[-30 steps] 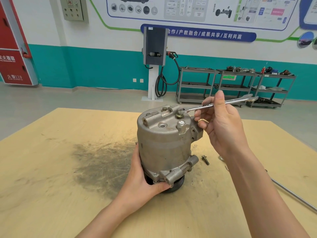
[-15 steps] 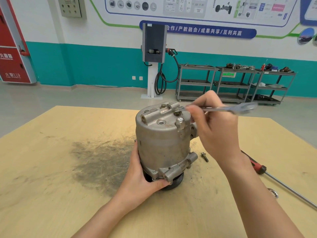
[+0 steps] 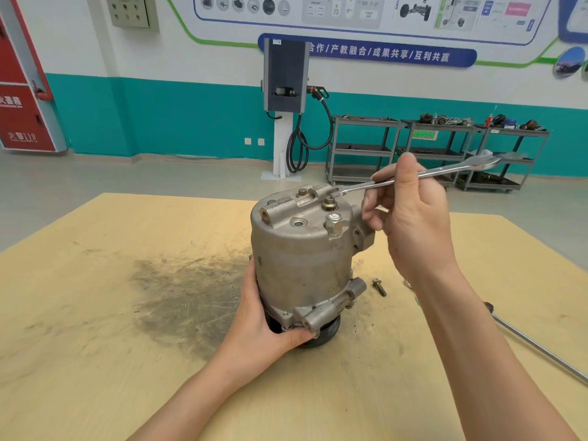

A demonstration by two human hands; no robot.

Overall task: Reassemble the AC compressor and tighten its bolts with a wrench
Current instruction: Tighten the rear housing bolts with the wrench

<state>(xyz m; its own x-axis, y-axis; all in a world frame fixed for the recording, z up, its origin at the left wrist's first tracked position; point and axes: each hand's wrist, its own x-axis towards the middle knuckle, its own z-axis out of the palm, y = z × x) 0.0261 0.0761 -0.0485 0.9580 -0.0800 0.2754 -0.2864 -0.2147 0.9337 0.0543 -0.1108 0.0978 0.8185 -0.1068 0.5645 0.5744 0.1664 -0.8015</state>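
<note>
My left hand [image 3: 264,326] grips the base of the AC compressor [image 3: 302,259], standing upright mid-tabletop [image 3: 95,313]. It looks heavy, rigid cast metal, so I judge low on the body the steadiest hold. My right hand [image 3: 410,224] pinches the slim, stiff wrench [image 3: 397,179], head on a top bolt [image 3: 329,203]; a spare bolt [image 3: 379,287] lies beside.

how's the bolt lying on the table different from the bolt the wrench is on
The loose bolt lies on its side on the table, right of the compressor; the top bolt stands upright in the compressor's top. The loose bolt is untouched; the top bolt has the wrench on it. Both are small metal bolts.
</note>
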